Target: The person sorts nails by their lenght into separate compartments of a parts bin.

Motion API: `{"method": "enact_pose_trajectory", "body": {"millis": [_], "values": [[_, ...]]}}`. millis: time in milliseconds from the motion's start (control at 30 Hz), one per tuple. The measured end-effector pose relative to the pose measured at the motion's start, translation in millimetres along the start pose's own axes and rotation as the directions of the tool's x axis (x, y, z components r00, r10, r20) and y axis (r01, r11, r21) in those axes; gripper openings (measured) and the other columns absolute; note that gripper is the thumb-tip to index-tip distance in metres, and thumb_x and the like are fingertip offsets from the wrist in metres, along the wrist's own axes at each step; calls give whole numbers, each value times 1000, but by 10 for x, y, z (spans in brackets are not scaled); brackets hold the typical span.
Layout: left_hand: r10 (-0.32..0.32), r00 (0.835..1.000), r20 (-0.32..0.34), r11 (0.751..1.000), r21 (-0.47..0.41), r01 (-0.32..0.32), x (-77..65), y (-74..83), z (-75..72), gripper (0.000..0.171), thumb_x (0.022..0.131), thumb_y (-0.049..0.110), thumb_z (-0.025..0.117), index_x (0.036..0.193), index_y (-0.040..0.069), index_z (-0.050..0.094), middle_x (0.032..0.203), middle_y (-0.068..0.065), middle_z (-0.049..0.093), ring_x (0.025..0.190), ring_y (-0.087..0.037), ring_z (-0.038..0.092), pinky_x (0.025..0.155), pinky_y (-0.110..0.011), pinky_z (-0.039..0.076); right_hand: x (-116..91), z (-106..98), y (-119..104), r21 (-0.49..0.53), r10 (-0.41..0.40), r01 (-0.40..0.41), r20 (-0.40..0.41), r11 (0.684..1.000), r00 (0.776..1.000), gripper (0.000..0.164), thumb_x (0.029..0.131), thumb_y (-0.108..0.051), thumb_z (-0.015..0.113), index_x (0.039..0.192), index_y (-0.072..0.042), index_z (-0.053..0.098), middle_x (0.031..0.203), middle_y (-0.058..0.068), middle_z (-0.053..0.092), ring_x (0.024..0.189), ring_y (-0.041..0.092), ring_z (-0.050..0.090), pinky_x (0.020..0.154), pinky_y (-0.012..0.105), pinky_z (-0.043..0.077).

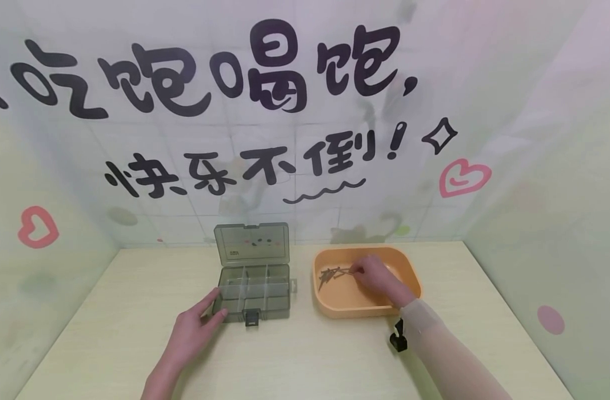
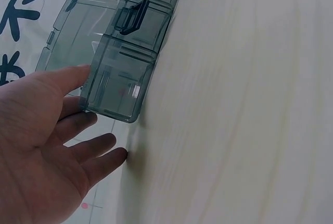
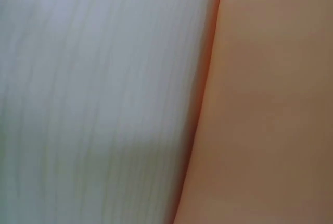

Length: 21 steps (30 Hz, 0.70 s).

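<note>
A grey see-through compartment box (image 1: 255, 289) stands on the table with its lid (image 1: 252, 244) raised at the back. My left hand (image 1: 192, 330) is at its left side, thumb over the front left corner. In the left wrist view the left hand (image 2: 57, 135) shows its palm, fingers loosely spread, the thumb and forefinger at the end of the box (image 2: 117, 83). Inside the orange tray (image 1: 367, 312) my right hand (image 1: 375, 275) pinches a thin dark nail-like piece at the pile of nail-like pieces (image 1: 328, 274). The right wrist view shows only the tray wall (image 3: 265, 99) beside the table.
The pale wooden table (image 1: 305, 361) runs back to a wall covering (image 1: 295, 133) with large dark characters. Side panels (image 1: 550, 233) close in both sides. A black latch (image 1: 252, 318) juts from the box front. A small black clip-like object (image 1: 398, 340) hangs at the right wrist.
</note>
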<state>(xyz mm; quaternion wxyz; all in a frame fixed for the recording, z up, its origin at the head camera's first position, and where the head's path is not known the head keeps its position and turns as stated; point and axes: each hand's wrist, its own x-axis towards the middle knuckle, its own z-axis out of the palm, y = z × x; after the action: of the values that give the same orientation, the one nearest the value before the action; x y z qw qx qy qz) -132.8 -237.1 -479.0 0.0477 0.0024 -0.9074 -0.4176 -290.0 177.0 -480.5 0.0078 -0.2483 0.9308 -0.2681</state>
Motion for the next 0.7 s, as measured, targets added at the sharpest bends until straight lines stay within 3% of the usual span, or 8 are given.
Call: {"method": "enact_pose_trajectory", "body": {"millis": [700], "values": [[23, 1000, -18, 1000, 6, -23, 0, -22, 6, 59, 102, 20, 67, 152, -3, 44, 150, -30, 43, 118, -55, 57, 102, -60, 46, -30, -42, -121, 52, -35, 37, -34, 998, 999, 13, 91, 5, 69, 97, 1, 79, 96, 12, 77, 93, 29, 71, 85, 43, 62]]}}
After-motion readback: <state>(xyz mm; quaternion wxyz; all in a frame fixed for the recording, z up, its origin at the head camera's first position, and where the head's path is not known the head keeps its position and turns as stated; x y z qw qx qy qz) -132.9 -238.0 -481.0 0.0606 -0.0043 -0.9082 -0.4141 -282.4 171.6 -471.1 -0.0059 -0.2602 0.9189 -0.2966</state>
